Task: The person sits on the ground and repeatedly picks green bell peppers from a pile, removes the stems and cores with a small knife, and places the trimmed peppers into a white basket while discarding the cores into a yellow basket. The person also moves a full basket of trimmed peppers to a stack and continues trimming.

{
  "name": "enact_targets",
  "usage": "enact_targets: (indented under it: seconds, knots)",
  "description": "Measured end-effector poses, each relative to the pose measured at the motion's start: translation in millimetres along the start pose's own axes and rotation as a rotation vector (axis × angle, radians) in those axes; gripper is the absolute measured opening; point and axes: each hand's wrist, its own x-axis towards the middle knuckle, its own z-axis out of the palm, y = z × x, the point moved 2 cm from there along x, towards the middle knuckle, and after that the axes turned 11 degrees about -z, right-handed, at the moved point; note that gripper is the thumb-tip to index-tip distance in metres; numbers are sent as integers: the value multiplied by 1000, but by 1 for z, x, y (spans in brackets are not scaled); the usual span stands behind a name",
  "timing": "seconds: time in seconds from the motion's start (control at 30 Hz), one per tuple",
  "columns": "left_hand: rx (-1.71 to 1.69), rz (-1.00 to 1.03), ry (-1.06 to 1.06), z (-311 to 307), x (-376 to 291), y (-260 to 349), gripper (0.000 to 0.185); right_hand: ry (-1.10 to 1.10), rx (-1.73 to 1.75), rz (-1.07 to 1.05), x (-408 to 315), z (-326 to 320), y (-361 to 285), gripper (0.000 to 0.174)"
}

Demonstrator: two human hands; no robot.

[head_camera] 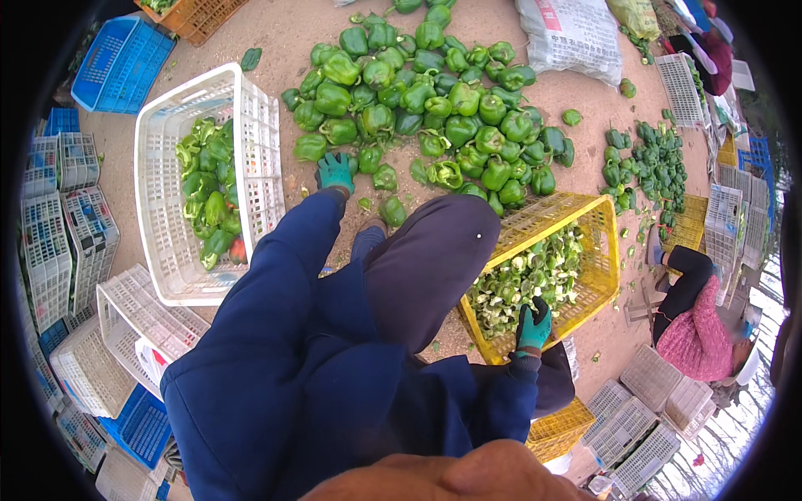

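Observation:
Green bell peppers [413, 94] lie in a broad heap on the ground in front of me. My left hand [336, 171], in a green work glove, reaches to the heap's near left edge; its fingers are spread on or beside a pepper, and whether it grips one is unclear. My right hand [534, 325], gloved in green with dark fingertips, is over the near side of a yellow plastic crate [611, 250]. Cut pepper cores and stem pieces [526, 278] fill part of that crate. What the right fingers hold, if anything, cannot be made out. A white plastic crate [266, 156] at the left holds more peppers [213, 188], some cut or broken.
A full white woven sack [570, 37] stands behind the heap. Blue crates [122, 62] and stacked white crates [47, 250] line the left. At the right, a seated person [695, 325] is near another pepper pile [658, 163] and more crates [633, 419].

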Motion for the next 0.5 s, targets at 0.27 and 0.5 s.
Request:
enact_targets:
  seconds: [0.27,0.5]
  knots:
    - [-1395,-67,-448,-69,-44,7,92,75,108,-250,22,28,-101,36]
    - [-1895,719,-963,-299,-139,104,88,-277,468,-682,17,86,-252,66]
